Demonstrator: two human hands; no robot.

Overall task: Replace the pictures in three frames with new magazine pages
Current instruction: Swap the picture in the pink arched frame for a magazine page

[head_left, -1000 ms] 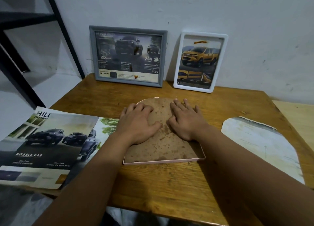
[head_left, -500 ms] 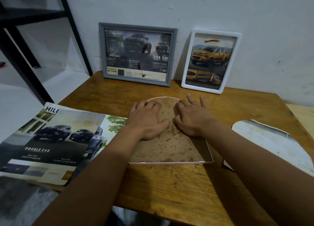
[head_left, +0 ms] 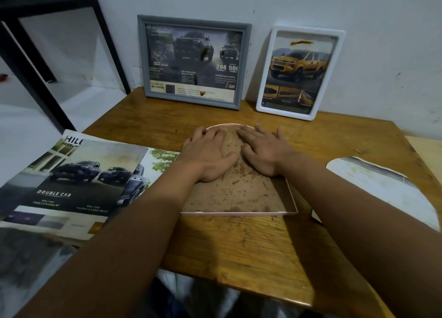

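Arched pink frame (head_left: 239,193) face down at centre of the wooden worktop (head_left: 239,246), brown stained backing up. Left hand (head_left: 208,155) and right hand (head_left: 263,150) flat on the backing's upper part, grip spread, fingers straight, pressing. Grey frame (head_left: 193,60) and white frame (head_left: 300,72) propped against the wall, upper centre and upper right. Magazine (head_left: 71,181) at left; arched cut page (head_left: 382,191) at right.

A worn wooden bench (head_left: 251,250) stands against a scuffed white wall (head_left: 358,4); a black metal rack (head_left: 28,61) rises at the far left (its legs on a pale floor (head_left: 31,116)), and a lighter wooden board (head_left: 428,155) lies just beside the bench's right edge
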